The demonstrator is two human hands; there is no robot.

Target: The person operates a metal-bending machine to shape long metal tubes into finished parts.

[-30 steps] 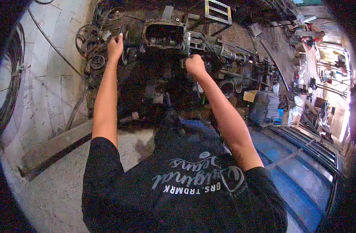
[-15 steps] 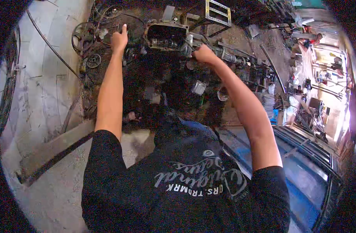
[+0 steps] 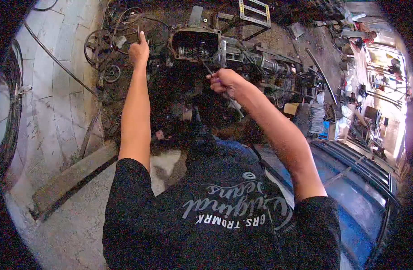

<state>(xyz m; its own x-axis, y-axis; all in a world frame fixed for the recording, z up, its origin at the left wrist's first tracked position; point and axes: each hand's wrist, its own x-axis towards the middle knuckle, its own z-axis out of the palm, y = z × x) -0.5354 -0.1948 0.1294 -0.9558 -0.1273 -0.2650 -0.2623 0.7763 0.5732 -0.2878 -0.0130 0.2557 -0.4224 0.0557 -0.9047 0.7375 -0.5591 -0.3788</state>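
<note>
My right hand (image 3: 226, 84) is wrapped round a long thin metal rod (image 3: 206, 67). The rod slants from the lower right up to the near edge of an open gearbox housing (image 3: 220, 43), its far tip close to the rim. Inside the housing show toothed gears (image 3: 190, 52) on a shaft. Left of the housing, my left hand (image 3: 139, 53) is closed with one digit stretched upward. A thin dark line stands up beside that digit, and I cannot tell what the fingers grip.
Right of the housing runs a greasy shaft assembly (image 3: 265, 63). A perforated metal stand (image 3: 254, 11) is behind. Cables and a small handwheel (image 3: 112, 73) lie to the left. At lower right is a blue framed panel (image 3: 355, 193); a long beam (image 3: 76, 177) lies at lower left.
My right hand has drawn back from the housing's right corner toward me, and the rod now shows in it. The gears are more visible. My left hand keeps its closed pose.
</note>
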